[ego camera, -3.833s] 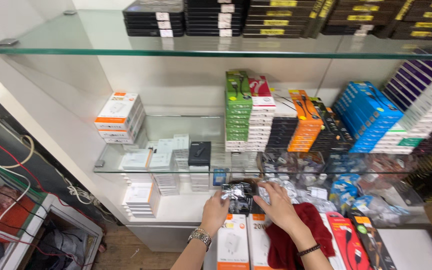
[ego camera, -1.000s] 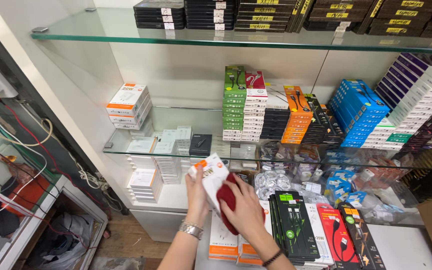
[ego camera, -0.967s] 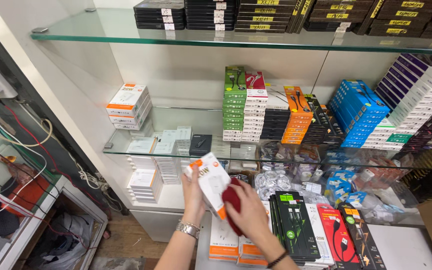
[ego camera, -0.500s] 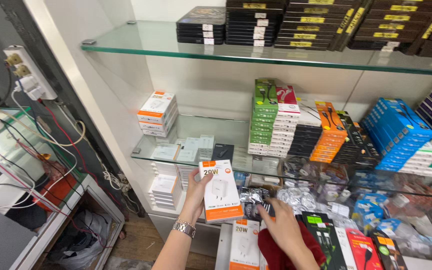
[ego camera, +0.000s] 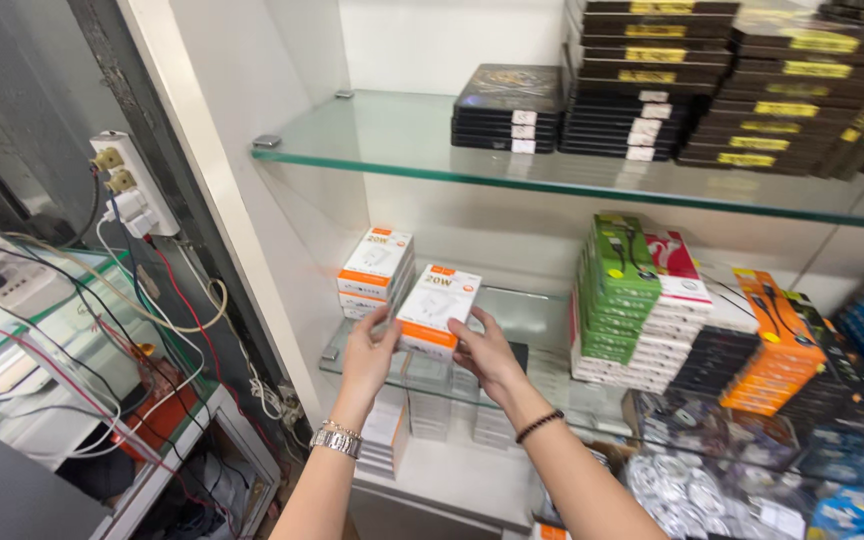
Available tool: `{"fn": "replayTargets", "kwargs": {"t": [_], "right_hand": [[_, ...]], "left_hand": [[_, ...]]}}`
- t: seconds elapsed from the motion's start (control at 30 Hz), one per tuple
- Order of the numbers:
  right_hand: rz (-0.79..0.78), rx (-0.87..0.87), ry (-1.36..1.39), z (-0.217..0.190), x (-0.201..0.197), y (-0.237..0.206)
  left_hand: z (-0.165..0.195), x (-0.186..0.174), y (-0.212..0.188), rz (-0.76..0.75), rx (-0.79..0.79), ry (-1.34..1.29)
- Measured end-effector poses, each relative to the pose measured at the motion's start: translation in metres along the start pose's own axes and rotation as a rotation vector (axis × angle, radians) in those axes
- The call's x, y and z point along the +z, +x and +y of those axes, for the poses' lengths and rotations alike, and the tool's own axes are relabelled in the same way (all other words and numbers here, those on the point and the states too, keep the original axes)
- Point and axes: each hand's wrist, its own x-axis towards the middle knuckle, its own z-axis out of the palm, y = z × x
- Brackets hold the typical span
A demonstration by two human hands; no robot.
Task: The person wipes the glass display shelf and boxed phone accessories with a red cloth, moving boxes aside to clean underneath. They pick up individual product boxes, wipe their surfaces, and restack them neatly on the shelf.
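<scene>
Both hands grip one white-and-orange box point(ego camera: 436, 310) from either side: left hand point(ego camera: 367, 355) has its fingers closed on the box's left edge, right hand point(ego camera: 487, 355) pinches the right edge, thumb on the front. The box is held tilted, above the middle glass shelf point(ego camera: 542, 310), just right of a small stack of matching boxes point(ego camera: 376, 272) at the shelf's left end. It looks not yet set down; placing it by or on the stack seems the remaining part. Right of the hands: green and white packs point(ego camera: 617, 290), orange packs point(ego camera: 777, 335). Above: black boxes point(ego camera: 507, 108) on the upper glass shelf point(ego camera: 392, 140).
</scene>
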Motion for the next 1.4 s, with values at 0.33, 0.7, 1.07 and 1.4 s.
{"fn": "replayTargets", "kwargs": {"t": [0.33,0.7,1.07,1.4], "right_hand": [[-0.054,-0.323,-0.287,-0.01,0.101,0.15],[-0.098,-0.161,-0.565,-0.006,0.099,0.137],[-0.276,-0.335,-0.365,0.0,-0.069,-0.019],[0.114,0.02,-1.501,0.003,-0.235,-0.257]], "left_hand": [[-0.009,-0.023,0.098,0.137,0.66,0.84],[-0.023,-0.002,0.111,-0.04,0.446,1.056],[-0.031,0.099,-0.034,0.046,0.628,0.374],[-0.106,0.235,-0.181,-0.513,0.118,0.207]]}}
